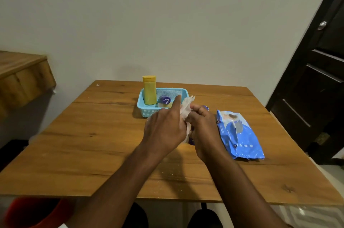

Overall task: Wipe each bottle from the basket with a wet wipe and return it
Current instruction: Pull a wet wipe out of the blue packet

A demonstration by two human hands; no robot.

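Only 1 view here, the head camera, looking down at a wooden table (111, 134) pushed against a wall. I'll use the blue basket (149, 111) as the reference for everything.

In the basket: 1 tall yellow bottle (149, 91) standing upright at its left end, and right of that a small bottle with a purple cap (164, 99) lying low inside. Just in front of the basket, both hands meet over the table. The left hand (164, 131) has its fingers curled onto a white wet wipe (186, 107), with the index finger sticking up. The right hand (205, 131) is wrapped around a small bottle (191, 140) (mostly hidden, just a dark purple bit peeking out low between the hands), so that's the 1 being wiped. Behind the right hand's fingertips, just right of the basket, there's another purple cap (205, 107); can't tell whether it sits on a bottle. The blue pack of wipes (240, 134) lies further right of the basket, flat on the table.

My guess on risks: the wet bottle could slip out of the right hand's grip, or the wipe could bunch up and miss a side. Also, putting it back carelessly could knock the yellow bottle over, since it stands tall.
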